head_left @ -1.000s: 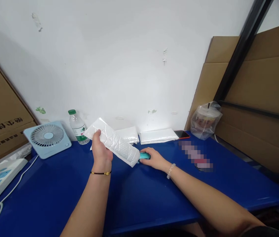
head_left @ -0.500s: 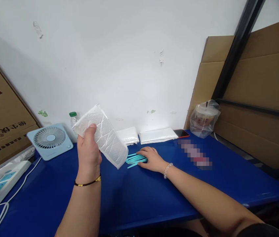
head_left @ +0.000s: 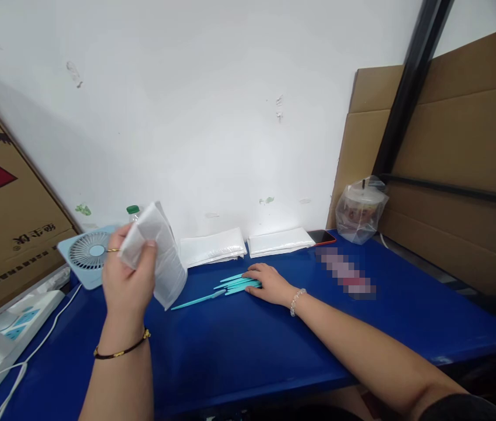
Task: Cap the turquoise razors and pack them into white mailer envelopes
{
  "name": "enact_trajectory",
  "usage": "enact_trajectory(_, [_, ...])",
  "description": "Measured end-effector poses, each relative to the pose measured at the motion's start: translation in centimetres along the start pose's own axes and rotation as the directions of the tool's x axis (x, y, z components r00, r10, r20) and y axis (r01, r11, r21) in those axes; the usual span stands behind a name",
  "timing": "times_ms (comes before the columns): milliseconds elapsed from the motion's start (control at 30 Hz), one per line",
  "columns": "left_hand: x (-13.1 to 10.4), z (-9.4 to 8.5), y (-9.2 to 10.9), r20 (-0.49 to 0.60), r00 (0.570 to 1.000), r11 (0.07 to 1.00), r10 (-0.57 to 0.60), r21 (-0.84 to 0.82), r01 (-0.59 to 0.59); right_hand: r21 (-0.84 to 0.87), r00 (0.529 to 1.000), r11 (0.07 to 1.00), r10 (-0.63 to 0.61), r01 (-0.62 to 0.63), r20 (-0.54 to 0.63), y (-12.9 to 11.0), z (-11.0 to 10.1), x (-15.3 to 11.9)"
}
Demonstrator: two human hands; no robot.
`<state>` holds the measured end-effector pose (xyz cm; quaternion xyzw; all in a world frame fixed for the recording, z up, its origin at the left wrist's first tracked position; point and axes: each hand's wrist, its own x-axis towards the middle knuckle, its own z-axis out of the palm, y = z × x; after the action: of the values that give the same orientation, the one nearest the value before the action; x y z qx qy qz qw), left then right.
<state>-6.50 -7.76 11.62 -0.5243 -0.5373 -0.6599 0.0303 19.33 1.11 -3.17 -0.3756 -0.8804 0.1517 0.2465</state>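
Observation:
My left hand [head_left: 129,275] is closed round a white, thin plastic-looking packet [head_left: 160,257], thumb on its near face, held tilted above the left part of the table. My right hand [head_left: 269,284] rests on the table with its fingers and thumb round the right ends of several slim turquoise plastic sticks [head_left: 234,283]; the covered ends are hidden. One separate turquoise stick [head_left: 197,301], with a wider right end, points left below the held packet. Behind the sticks, two flat white folded packets [head_left: 213,247] lie side by side against the wall.
On the blue table [head_left: 248,351], a light-blue fan [head_left: 92,251] and a green-capped bottle [head_left: 133,211] stand left, near a power strip [head_left: 15,339] with cables. A phone [head_left: 323,237], a bagged drink cup [head_left: 359,210] and a blurred patch lie right. Cardboard [head_left: 458,134] flanks the table.
My left hand has moved left and turned the packet, which now looks bent. A turquoise stick now lies apart, further left. My right hand stays at the sticks.

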Motion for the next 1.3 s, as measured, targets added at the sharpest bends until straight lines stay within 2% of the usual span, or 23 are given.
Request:
enact_trajectory(33, [-0.3, 0.0, -1.2, 0.063, 0.997, 0.979, 0.051, 0.194, -0.062, 0.005, 1.000, 1.000, -0.002, 0.002, -0.001, 0.0, 0.0, 0.0])
enact_trajectory(67, [-0.5, 0.2, -2.5, 0.164, 0.984, 0.941, 0.073, 0.316, -0.123, 0.011, 1.000, 1.000, -0.002, 0.002, -0.001, -0.1, -0.1, 0.0])
enact_trajectory(133, [-1.0, 0.5, -5.0, 0.330, 0.943, 0.842, 0.047, 0.495, -0.216, 0.027, 1.000, 1.000, -0.002, 0.002, 0.002, -0.1, -0.3, -0.1])
enact_trajectory(167, [-1.2, 0.6, -6.0, 0.370, 0.929, 0.798, 0.012, 0.556, -0.232, 0.036, 1.000, 0.999, -0.005, 0.004, 0.007, -0.2, -0.4, -0.1])
enact_trajectory(233, [-1.2, 0.7, -7.2, 0.380, 0.924, 0.769, -0.033, 0.600, -0.219, 0.053, 1.000, 0.999, -0.012, 0.011, 0.018, -0.2, -0.6, -0.1])
enact_trajectory(300, [-1.0, 0.6, -7.5, 0.334, 0.942, 0.799, 0.038, 0.555, -0.230, 0.068, 0.999, 0.997, -0.024, 0.022, 0.027, -0.2, -0.8, -0.1])
enact_trajectory(367, [-0.6, 0.6, -7.3, 0.302, 0.942, 0.816, 0.147, 0.501, -0.287, 0.077, 0.999, 0.997, -0.032, 0.030, 0.028, -0.1, -0.9, -0.1])
enact_trajectory(433, [-0.5, 0.6, -7.4, 0.358, 0.916, 0.784, 0.183, 0.509, -0.355, 0.083, 0.999, 0.996, -0.045, 0.043, 0.020, 0.1, -1.0, -0.1])
enact_trajectory(500, [-0.8, 0.6, -8.4, 0.485, 0.871, 0.719, 0.076, 0.579, -0.385, 0.093, 0.998, 0.994, -0.060, 0.058, 0.021, 0.3, -1.1, -0.1])
enact_trajectory(567, [-1.5, 0.5, -10.2, 0.586, 0.795, 0.650, -0.155, 0.667, -0.365, 0.110, 0.996, 0.991, -0.074, 0.070, 0.040, 0.5, -1.2, -0.2])
enact_trajectory(600, [-1.9, 0.4, -11.2, 0.622, 0.728, 0.634, -0.288, 0.693, -0.342, 0.118, 0.995, 0.990, -0.081, 0.075, 0.054, 0.6, -1.3, -0.2])
enact_trajectory(633, [-2.2, 0.2, -12.1, 0.675, 0.630, 0.654, -0.384, 0.681, -0.330, 0.123, 0.994, 0.989, -0.087, 0.079, 0.066, 0.7, -1.5, -0.3])
enact_trajectory(700, [-2.7, -0.3, -13.3, 0.743, 0.470, 0.700, -0.476, 0.644, -0.309, 0.128, 0.992, 0.988, -0.097, 0.085, 0.086, 0.8, -1.7, -0.4])
enact_trajectory(733, [-2.8, -0.5, -13.7, 0.771, 0.411, 0.730, -0.486, 0.617, -0.294, 0.129, 0.991, 0.988, -0.100, 0.087, 0.093, 0.8, -1.9, -0.4])
enact_trajectory(767, [-2.7, -0.8, -13.9, 0.789, 0.380, 0.756, -0.482, 0.594, -0.275, 0.130, 0.990, 0.988, -0.100, 0.086, 0.098, 0.8, -2.0, -0.5])
enact_trajectory(800, [-2.6, -0.9, -14.1, 0.789, 0.389, 0.770, -0.475, 0.587, -0.251, 0.129, 0.990, 0.988, -0.097, 0.084, 0.102, 0.7, -2.1, -0.6])
enact_trajectory(833, [-2.5, -1.0, -14.2, 0.765, 0.436, 0.766, -0.474, 0.602, -0.224, 0.128, 0.990, 0.989, -0.094, 0.080, 0.103, 0.6, -2.2, -0.6])
enact_trajectory(933, [-2.2, -0.9, -15.0, 0.582, 0.637, 0.672, -0.506, 0.728, -0.132, 0.110, 0.990, 0.991, -0.088, 0.076, 0.109, 0.5, -2.5, -0.8])
enact_trajectory(967, [-2.3, -0.8, -15.4, 0.517, 0.671, 0.624, -0.531, 0.775, -0.102, 0.101, 0.989, 0.992, -0.091, 0.079, 0.117, 0.4, -2.5, -0.8])
enact_trajectory(1000, [-2.5, -0.6, -15.9, 0.468, 0.680, 0.578, -0.564, 0.812, -0.080, 0.093, 0.987, 0.992, -0.095, 0.084, 0.126, 0.4, -2.6, -0.8])
enact_trajectory(1100, [-3.1, -0.1, -17.1, 0.378, 0.650, 0.451, -0.660, 0.890, -0.059, 0.067, 0.984, 0.993, -0.104, 0.095, 0.143, 0.5, -2.6, -0.8])
enact_trajectory(1200, [-3.3, 0.2, -17.8, 0.389, 0.630, 0.428, -0.672, 0.898, -0.099, 0.053, 0.983, 0.994, -0.106, 0.100, 0.147, 0.7, -2.5, -0.8])
enact_trajectory(1300, [-3.0, 0.0, -18.1, 0.407, 0.633, 0.426, -0.659, 0.895, -0.132, 0.068, 0.980, 0.992, -0.120, 0.110, 0.160, 1.1, -2.6, -0.8])
